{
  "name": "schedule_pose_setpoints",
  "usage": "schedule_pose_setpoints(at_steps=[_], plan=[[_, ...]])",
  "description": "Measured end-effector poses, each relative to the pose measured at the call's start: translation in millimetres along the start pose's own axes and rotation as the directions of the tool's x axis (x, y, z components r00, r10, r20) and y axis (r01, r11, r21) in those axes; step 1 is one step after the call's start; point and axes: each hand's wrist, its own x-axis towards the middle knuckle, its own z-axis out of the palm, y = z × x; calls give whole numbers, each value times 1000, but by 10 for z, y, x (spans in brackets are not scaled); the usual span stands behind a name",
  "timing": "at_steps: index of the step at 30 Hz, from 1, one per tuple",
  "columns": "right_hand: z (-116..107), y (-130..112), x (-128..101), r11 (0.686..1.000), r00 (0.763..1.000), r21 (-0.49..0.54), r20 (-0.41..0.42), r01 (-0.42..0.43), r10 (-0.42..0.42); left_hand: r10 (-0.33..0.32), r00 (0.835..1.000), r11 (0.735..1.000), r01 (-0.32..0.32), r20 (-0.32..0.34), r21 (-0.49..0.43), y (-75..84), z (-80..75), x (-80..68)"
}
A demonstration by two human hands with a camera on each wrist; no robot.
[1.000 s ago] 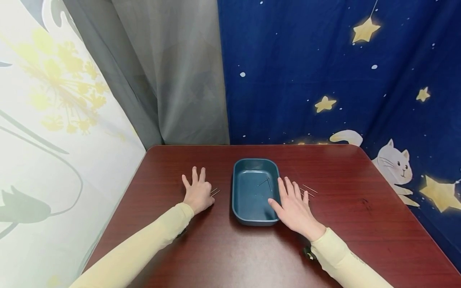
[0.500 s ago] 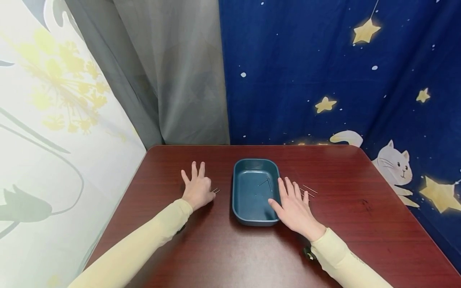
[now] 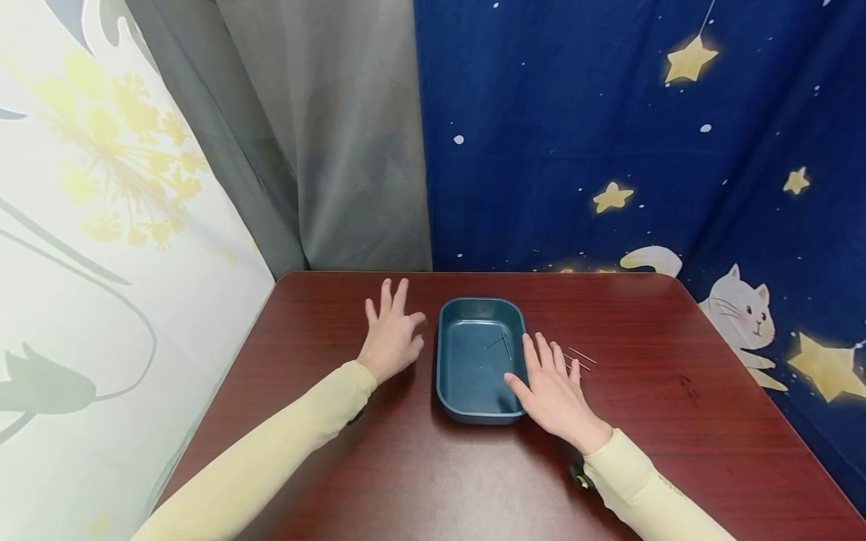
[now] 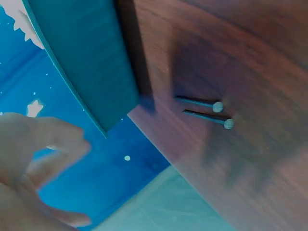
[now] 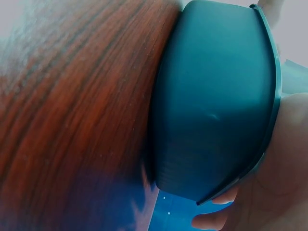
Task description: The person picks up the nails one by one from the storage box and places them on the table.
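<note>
My left hand (image 3: 394,338) is raised over the table left of the blue plastic box (image 3: 480,413), its thumb and index finger bent toward each other. In the left wrist view the hand is blurred, and I cannot tell whether its fingertips hold anything. Two nails (image 4: 204,117) with round flat heads lie side by side on the table there; the hand hides them in the head view. My right hand (image 3: 553,394) lies with fingers spread at the box's right rim (image 5: 276,96). Inside the box are a couple of nails (image 3: 506,346), crossing at one end.
Several more nails (image 3: 583,355) lie on the table just right of the right hand, partly covered by it. The dark red wooden table (image 3: 473,481) ends at the back against a grey curtain (image 3: 358,150) and a blue star-patterned curtain (image 3: 575,113).
The left hand was down at the nails on the left; it has lifted and moved right and away, toward the box. The right hand and the box have stayed put.
</note>
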Motion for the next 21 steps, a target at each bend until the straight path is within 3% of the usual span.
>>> schedule_pose_setpoints(at_steps=[5, 10, 18, 21], plan=[[1, 6, 1, 1000, 1000, 9, 8, -7, 7, 181, 983, 982, -181, -7, -56, 105, 72, 182], [-27, 20, 6, 1000, 1000, 17, 4, -3, 3, 320, 946, 947, -319, 47, -32, 229, 169, 435], [6, 29, 19, 1000, 1000, 2, 12, -3, 3, 429, 881, 895, -444, 202, 37, 406, 326, 749], [12, 29, 23, 1000, 1000, 3, 5, -3, 3, 475, 847, 864, -501, 238, 59, 476, 342, 849]])
